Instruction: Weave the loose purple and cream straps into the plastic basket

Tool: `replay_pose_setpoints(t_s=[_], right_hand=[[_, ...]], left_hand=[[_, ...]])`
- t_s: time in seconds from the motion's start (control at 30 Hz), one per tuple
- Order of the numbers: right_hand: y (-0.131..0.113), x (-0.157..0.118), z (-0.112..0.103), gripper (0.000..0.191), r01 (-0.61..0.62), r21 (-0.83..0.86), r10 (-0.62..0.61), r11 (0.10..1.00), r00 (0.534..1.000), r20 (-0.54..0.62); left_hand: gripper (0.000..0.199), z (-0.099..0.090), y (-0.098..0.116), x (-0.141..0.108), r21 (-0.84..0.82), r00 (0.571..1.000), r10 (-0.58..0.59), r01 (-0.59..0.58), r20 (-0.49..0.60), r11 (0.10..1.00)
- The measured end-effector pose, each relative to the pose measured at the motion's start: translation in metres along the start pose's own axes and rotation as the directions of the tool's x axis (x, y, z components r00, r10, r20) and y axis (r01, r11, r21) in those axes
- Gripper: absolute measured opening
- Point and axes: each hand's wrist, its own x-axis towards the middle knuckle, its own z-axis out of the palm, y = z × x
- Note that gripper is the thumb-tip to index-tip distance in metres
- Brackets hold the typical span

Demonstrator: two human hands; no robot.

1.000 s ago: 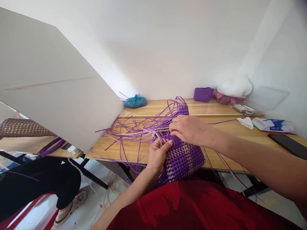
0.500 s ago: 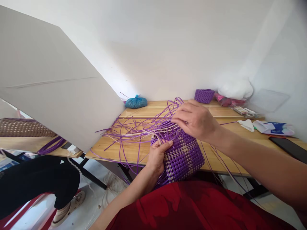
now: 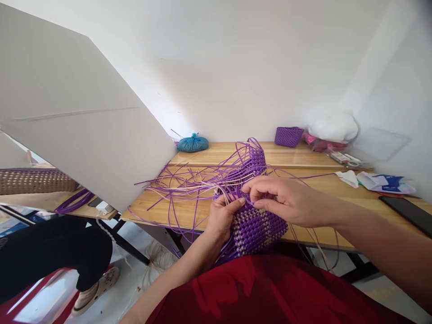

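A purple and beige woven basket [image 3: 251, 231] rests at the table's front edge, close to my lap. Loose purple and beige plastic strips [image 3: 189, 182] fan out from its left side across the tabletop. My left hand [image 3: 222, 216] grips the basket's edge, thumb on top and the other fingers hidden behind the weave. Over the upper part of the basket, my right hand [image 3: 280, 198] is closed in a pinch on a purple strip, close to my left thumb. The strip's end is hidden by the fingers.
On the wooden table [image 3: 310, 193] stand a blue tied bag [image 3: 193, 143], a small purple basket [image 3: 288, 137] and a white bag [image 3: 332, 128]. A phone [image 3: 407, 213] lies at the right. Left of the partition [image 3: 101, 112], a person's leg [image 3: 57, 256] shows beside another table.
My right hand has come down from above the basket to its upper face, nearer my left thumb, uncovering the far woven corner. My left hand keeps its hold.
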Motion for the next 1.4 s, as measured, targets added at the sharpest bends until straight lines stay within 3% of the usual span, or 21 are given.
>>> replay_pose_setpoints(t_s=[0.07,0.17,0.3,0.4,0.5,0.63,0.8,0.87,0.93,1.0,1.07,1.1,1.17,1.23,1.27,1.33,1.4], right_hand=[[0.004,0.009,0.006,0.013,0.017,0.162,-0.018,0.987,1.0,0.007],[0.017,0.023,0.016,0.012,-0.105,0.334,0.124,0.937,0.992,-0.035],[0.025,0.031,0.021,0.009,-0.277,0.362,0.304,0.89,0.952,-0.02],[0.019,0.034,0.018,0.011,-0.289,0.251,0.304,0.924,0.953,-0.021],[0.007,0.039,0.017,0.018,-0.224,0.004,0.223,0.975,0.97,-0.095],[-0.012,0.043,0.025,0.014,-0.185,-0.324,0.169,0.928,0.983,-0.077],[-0.022,0.039,0.037,0.015,-0.108,-0.465,0.072,0.878,0.993,-0.095],[-0.023,0.041,0.034,0.013,-0.068,-0.412,0.013,0.909,0.991,-0.136],[-0.028,0.045,0.021,0.013,-0.057,-0.248,0.026,0.967,0.992,-0.127],[-0.039,0.051,-0.002,0.024,-0.08,-0.014,0.079,0.997,0.996,-0.029],[-0.057,0.057,-0.033,0.037,-0.096,0.226,0.089,0.969,0.995,0.042],[-0.066,0.061,-0.051,0.042,-0.06,0.339,0.061,0.939,0.998,0.009],[-0.082,0.069,-0.086,0.053,0.124,0.511,-0.046,0.85,0.986,-0.161],[-0.088,0.077,-0.112,0.069,0.317,0.585,-0.16,0.746,0.939,-0.304],[-0.085,0.082,-0.119,0.075,0.347,0.618,-0.182,0.705,0.931,-0.315],[-0.069,0.09,-0.115,0.081,0.226,0.677,-0.123,0.701,0.973,-0.197],[-0.043,0.096,-0.09,0.082,-0.051,0.564,0.047,0.824,0.999,0.022]], left_hand=[[0.023,0.0,0.001,-0.001,0.007,0.999,0.02,-0.02,0.034,1.0],[0.021,-0.001,0.0,-0.002,0.001,0.999,0.004,-0.004,0.032,1.0],[0.021,-0.001,0.0,-0.003,0.005,1.0,0.011,-0.011,0.021,1.0],[0.021,0.0,-0.001,-0.003,0.005,0.999,0.032,-0.032,0.033,0.999],[0.022,0.0,-0.002,-0.002,-0.006,0.997,0.051,-0.051,0.06,0.999],[0.024,-0.001,-0.005,0.0,-0.02,0.997,0.065,-0.064,0.051,0.998],[0.022,-0.003,-0.007,0.001,0.008,0.996,0.083,-0.083,0.021,0.997],[0.02,-0.003,-0.008,0.002,0.016,0.995,0.102,-0.103,0.021,0.995],[0.019,-0.003,-0.009,0.004,0.031,0.994,0.111,-0.112,0.017,0.993],[0.02,-0.003,-0.009,0.005,0.048,0.995,0.104,-0.103,-0.003,0.993],[0.022,-0.003,-0.01,0.007,0.063,0.997,0.073,-0.071,-0.035,0.996],[0.023,-0.003,-0.01,0.008,0.061,0.997,0.051,-0.048,-0.054,0.997],[0.025,-0.004,-0.011,0.01,0.032,0.997,0.0,0.003,-0.082,0.999],[0.028,-0.004,-0.013,0.01,-0.018,0.995,-0.047,0.046,-0.083,0.999],[0.028,-0.005,-0.013,0.01,-0.04,0.995,-0.061,0.059,-0.078,0.997],[0.028,-0.005,-0.014,0.01,-0.064,0.994,-0.087,0.083,-0.071,0.995],[0.026,-0.005,-0.014,0.01,-0.071,0.992,-0.106,0.102,-0.069,0.992]])
